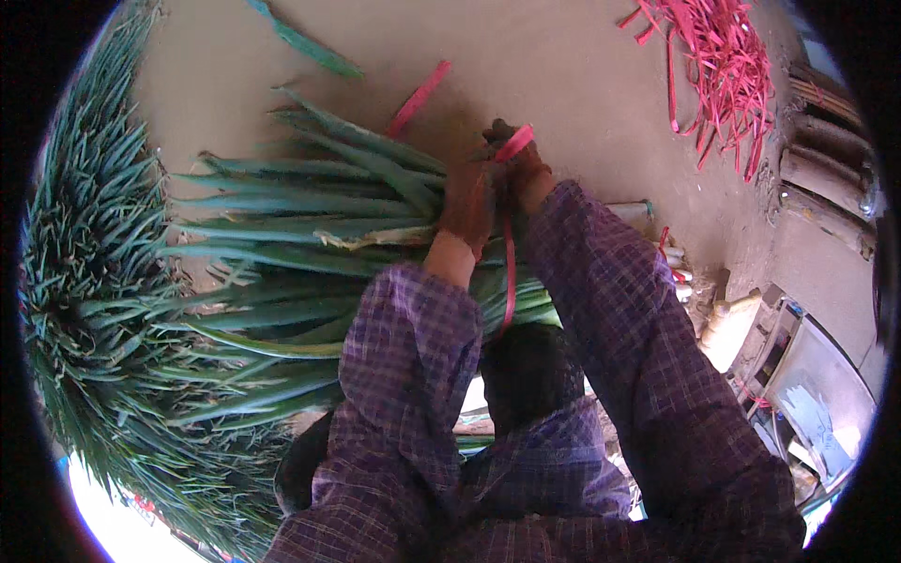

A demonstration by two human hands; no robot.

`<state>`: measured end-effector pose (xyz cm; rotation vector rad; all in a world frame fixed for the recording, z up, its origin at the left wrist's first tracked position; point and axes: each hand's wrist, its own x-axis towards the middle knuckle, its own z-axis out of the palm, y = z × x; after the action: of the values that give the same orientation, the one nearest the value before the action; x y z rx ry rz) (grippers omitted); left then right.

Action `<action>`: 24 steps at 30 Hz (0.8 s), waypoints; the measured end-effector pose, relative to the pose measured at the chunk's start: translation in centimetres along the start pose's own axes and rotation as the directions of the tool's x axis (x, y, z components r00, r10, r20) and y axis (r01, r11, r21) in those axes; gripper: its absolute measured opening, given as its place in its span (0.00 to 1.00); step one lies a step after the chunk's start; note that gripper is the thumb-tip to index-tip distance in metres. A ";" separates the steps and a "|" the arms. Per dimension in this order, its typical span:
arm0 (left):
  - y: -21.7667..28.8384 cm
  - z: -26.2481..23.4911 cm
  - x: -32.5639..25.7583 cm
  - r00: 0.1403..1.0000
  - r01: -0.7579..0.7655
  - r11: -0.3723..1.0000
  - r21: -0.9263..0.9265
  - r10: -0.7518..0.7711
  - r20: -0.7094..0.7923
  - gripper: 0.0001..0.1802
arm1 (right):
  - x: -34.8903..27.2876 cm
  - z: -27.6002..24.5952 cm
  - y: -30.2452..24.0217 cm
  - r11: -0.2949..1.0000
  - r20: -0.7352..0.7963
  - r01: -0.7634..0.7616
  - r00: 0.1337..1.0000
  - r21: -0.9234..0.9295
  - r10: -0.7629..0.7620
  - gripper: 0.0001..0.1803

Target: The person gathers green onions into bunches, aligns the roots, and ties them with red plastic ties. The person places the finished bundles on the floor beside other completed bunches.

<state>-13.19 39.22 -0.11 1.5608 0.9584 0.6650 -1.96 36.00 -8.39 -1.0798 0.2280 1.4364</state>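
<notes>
A large bundle of long green onions [319, 225] lies on the ground before me, leaves to the left and pale stem ends [683, 277] to the right, partly behind my right sleeve. A red strip [510, 277] runs across the bundle. At its far side my hands meet over the strip. My right hand [528, 171] is closed on it, with a short red end sticking out. My left hand [466, 199] is closed beside it, its fingertips mostly hidden; another red end [419, 98] lies beyond it.
A big heap of green onions [84, 281] fills the left side. Loose red strips [718, 80] lie in a pile at the far right. Wooden logs [821, 178] are on the right edge. One loose green leaf [310, 42] rests on the ground. A dark knee or boot [530, 375] is against the bundle's near side.
</notes>
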 end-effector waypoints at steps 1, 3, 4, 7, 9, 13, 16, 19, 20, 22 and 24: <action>0.0 0.7 0.0 0.995 -0.102 0.994 0.032 0.102 -0.018 0.09 | 0.9 -1.4 -0.1 0.995 -0.034 -0.014 0.999 -0.101 0.011 0.24; -1.9 1.7 -1.4 0.997 -0.062 0.998 -0.024 0.061 -0.048 0.09 | 3.7 -3.4 0.7 0.965 -0.068 -0.039 0.997 -0.260 0.022 0.23; -1.5 1.1 -2.3 0.998 0.015 0.997 -0.076 -0.020 -0.058 0.09 | 3.3 -2.5 1.3 0.945 -0.066 -0.054 0.997 -0.322 0.035 0.22; 2.8 -0.1 -5.6 0.930 0.366 0.885 -0.288 -0.361 0.071 0.08 | -3.1 0.4 1.5 0.847 -0.065 0.011 0.996 -0.531 -0.054 0.19; 5.0 -0.1 -8.3 0.925 0.371 0.890 -0.263 -0.378 0.028 0.07 | -3.3 -2.1 2.6 0.606 0.059 0.137 0.987 -0.784 -0.147 0.17; 9.2 -0.1 -13.1 0.818 0.429 0.607 -0.669 -0.575 0.004 0.05 | -6.8 -2.5 4.3 -0.413 0.449 0.295 0.824 -0.862 -0.347 0.11; 9.0 0.9 -16.1 0.798 0.163 0.147 -0.976 -0.601 0.043 0.06 | -7.0 -1.7 4.3 -0.558 0.536 0.267 0.744 -0.785 -0.399 0.10; 7.3 1.8 -13.7 0.911 0.213 0.784 -0.583 -0.375 -0.172 0.07 | -4.6 -1.2 2.0 -0.565 0.393 0.103 0.818 -0.818 -0.421 0.09; 6.3 1.7 -13.2 0.912 0.179 0.816 -0.549 -0.347 -0.218 0.08 | -4.2 -0.3 2.2 -0.496 0.365 0.124 0.828 -0.859 -0.426 0.10; 5.1 2.5 -13.3 0.884 0.116 0.514 -0.850 -0.443 -0.148 0.08 | -3.3 -0.3 2.2 -0.461 0.439 0.241 0.808 -0.854 -0.393 0.13; 5.6 1.9 -15.0 0.878 0.173 0.402 -0.899 -0.476 -0.044 0.08 | -4.2 -1.1 3.0 -0.486 0.448 0.267 0.841 -0.832 -0.304 0.15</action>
<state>-17.98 25.19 6.18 0.2952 0.8709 0.9190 -4.92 31.68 -7.38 -2.2849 -1.7191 0.6423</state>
